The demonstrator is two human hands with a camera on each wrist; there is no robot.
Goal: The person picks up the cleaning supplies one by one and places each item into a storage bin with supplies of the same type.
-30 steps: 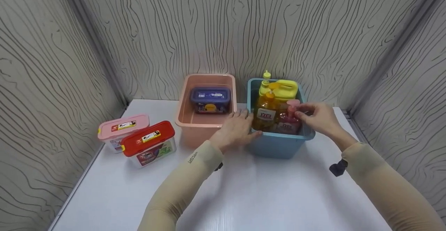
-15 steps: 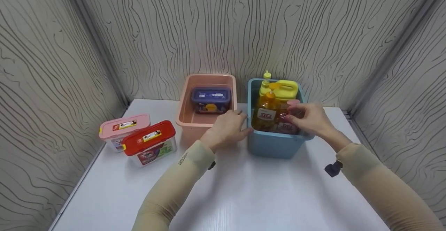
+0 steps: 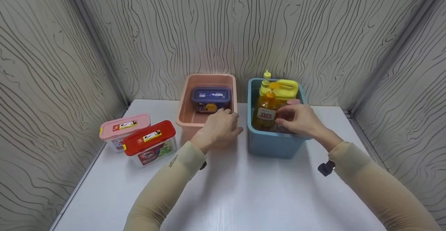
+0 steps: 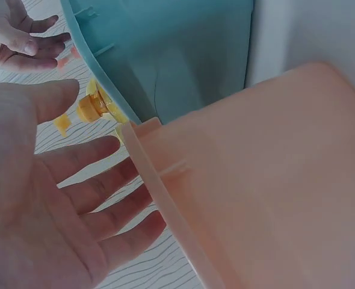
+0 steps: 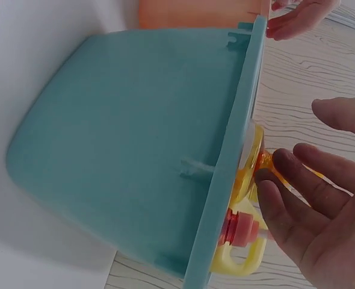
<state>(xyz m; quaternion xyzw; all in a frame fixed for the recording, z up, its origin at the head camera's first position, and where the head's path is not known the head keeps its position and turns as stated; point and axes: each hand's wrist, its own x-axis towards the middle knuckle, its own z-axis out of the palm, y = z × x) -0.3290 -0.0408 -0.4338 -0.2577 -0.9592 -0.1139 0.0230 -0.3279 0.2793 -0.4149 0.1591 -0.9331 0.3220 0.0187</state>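
Note:
In the head view my left hand (image 3: 218, 129) is over the front right corner of the pink bin (image 3: 198, 133), fingers loosely bent. The left wrist view has its fingers spread at the bin's rim, holding nothing. My right hand (image 3: 302, 120) hovers over the front of the blue bin (image 3: 273, 146), beside an orange pump bottle (image 3: 266, 113). Behind it, mostly hidden, is a red pump bottle, whose pink pump head (image 3: 293, 101) shows. Apart and ungripping in the right wrist view are the right fingers, close to the red pump neck (image 5: 240, 229).
A yellow jug (image 3: 287, 90) and a yellow pump top (image 3: 267, 75) stand at the back of the blue bin. A dark blue lidded box (image 3: 211, 95) sits inside the pink bin. Left of it are a red-lidded box (image 3: 150, 138) and a pink-lidded box (image 3: 123, 123).
My left hand has moved left, off the blue bin's rim to the pink bin's corner. My right hand has let go of the red bottle's pump neck and shifted left and slightly down.

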